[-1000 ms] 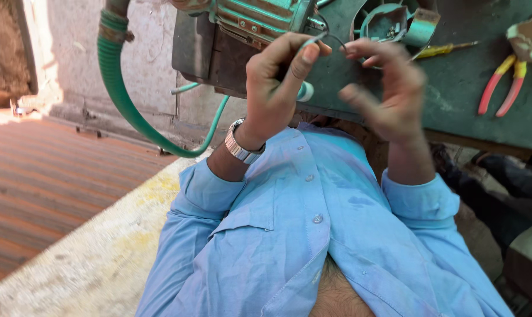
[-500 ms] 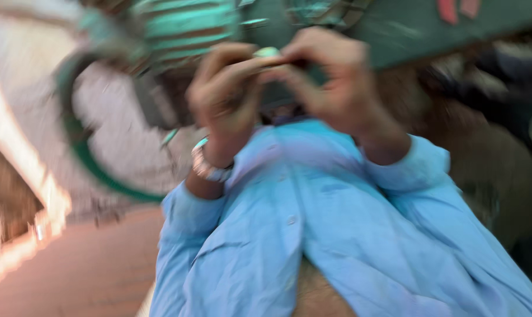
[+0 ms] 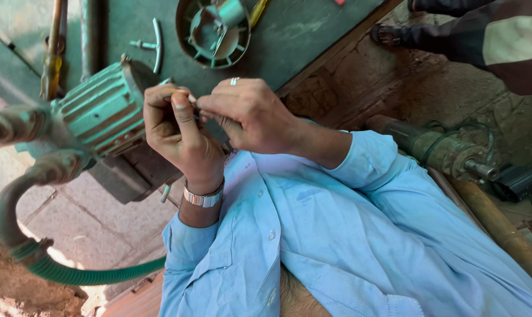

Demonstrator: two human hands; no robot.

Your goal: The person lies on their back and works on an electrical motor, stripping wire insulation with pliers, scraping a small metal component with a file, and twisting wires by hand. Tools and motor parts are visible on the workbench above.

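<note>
While both hands are meeting close to the chest, the left hand (image 3: 181, 132) and right hand (image 3: 248, 114) are pinching a small thin part (image 3: 190, 98) between fingertips, keeping it steady. Beyond them, the green ribbed motor (image 3: 99, 111) is lying on the green bench (image 3: 313, 29), with a round fan cover (image 3: 214, 32) farther off.

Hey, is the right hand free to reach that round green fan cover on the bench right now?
Probably not at once. The right hand is pinched with the left hand on a small part I cannot make out. The fan cover lies just beyond on the green bench, with nothing between.
</note>
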